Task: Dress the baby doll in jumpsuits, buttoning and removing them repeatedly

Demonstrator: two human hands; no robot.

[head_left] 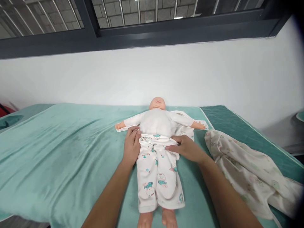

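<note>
A baby doll lies on its back with its arms spread out, wearing a white top. Printed baby pants cover its legs up to the waist, and its bare feet stick out below the hems. My left hand is at the side of the waistband, its fingers curled against the cloth; the fingertips are partly hidden. On the other side, my right hand pinches the waistband between thumb and fingers. A printed baby shirt lies spread beneath the doll's back and arms.
A green sheet with wrinkles covers the table. To the right lies a crumpled printed cloth, close to my right forearm. Behind the doll's head rises a white wall, with a dark window frame above it.
</note>
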